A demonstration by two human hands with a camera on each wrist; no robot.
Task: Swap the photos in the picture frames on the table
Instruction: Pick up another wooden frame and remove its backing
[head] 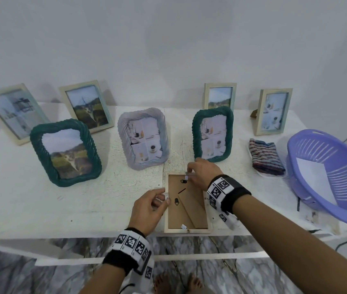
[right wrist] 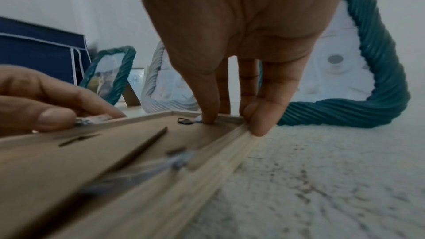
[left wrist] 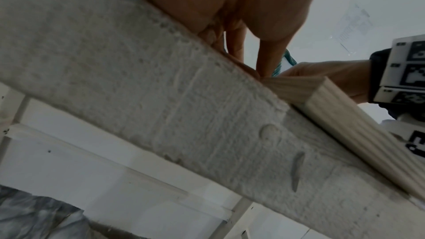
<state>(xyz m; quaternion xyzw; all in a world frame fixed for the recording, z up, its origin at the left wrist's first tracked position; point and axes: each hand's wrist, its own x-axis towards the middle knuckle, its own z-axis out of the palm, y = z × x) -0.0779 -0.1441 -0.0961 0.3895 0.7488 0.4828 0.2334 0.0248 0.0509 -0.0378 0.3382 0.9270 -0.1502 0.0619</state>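
This looks like a room in a home. A white-painted wooden worktop [head: 30,200] with a rough, worn top stands against a plain pale wall [head: 168,39]. The floor [head: 9,272] beneath is grey marble-patterned tile, and bare feet [head: 177,283] show at 6 o'clock. Household things sit around: standing picture frames [head: 145,139] from 10 to 1 o'clock, a folded striped cloth [head: 266,157] at 2 o'clock and a lilac plastic basket [head: 327,158] at 3 o'clock. In the right wrist view a navy fabric storage box [right wrist: 41,50] with white piping stands at 9 o'clock.
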